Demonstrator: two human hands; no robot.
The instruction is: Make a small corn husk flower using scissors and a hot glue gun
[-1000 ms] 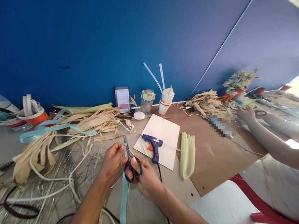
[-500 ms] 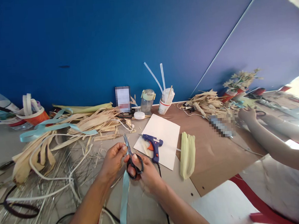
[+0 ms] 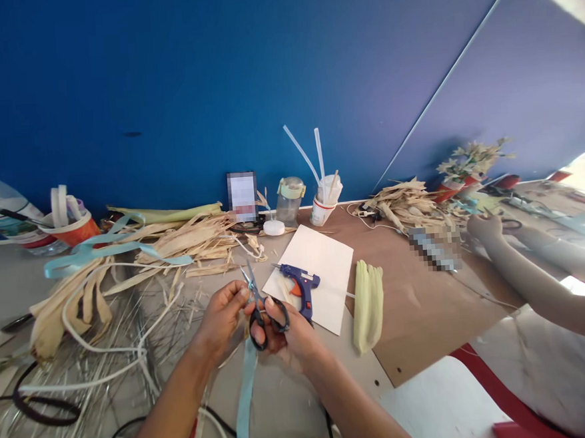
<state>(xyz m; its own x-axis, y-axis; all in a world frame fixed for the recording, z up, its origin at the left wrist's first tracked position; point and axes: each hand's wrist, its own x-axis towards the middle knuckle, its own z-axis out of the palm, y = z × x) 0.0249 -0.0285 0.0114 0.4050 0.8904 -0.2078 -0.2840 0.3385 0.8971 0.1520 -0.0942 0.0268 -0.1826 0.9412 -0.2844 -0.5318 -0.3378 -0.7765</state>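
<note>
My right hand [image 3: 293,336] grips black-handled scissors [image 3: 256,295], fingers in the loops and the blades parted, pointing up and away from me. Close beside the blades, my left hand [image 3: 223,310] is closed in a pinch; a bit of pale blue shows at its fingertips. A light blue ribbon [image 3: 245,399] hangs from between the two hands down over the table's near side. How the ribbon runs through the fingers is partly hidden. Just beyond my right hand, a blue glue gun [image 3: 302,288] lies on a white board [image 3: 333,259].
A pale green husk bundle [image 3: 367,307] lies right of the board. Dry husks [image 3: 193,236], a white cable [image 3: 74,331] and clear thin strips spread at left. A cup with glue sticks [image 3: 322,210] and a jar [image 3: 289,202] stand behind. Another person's arms [image 3: 515,250] are at right.
The scissor blades have opened, and the handles have spread apart in my right hand. My left hand keeps its pinch beside them. The view has shifted slightly.
</note>
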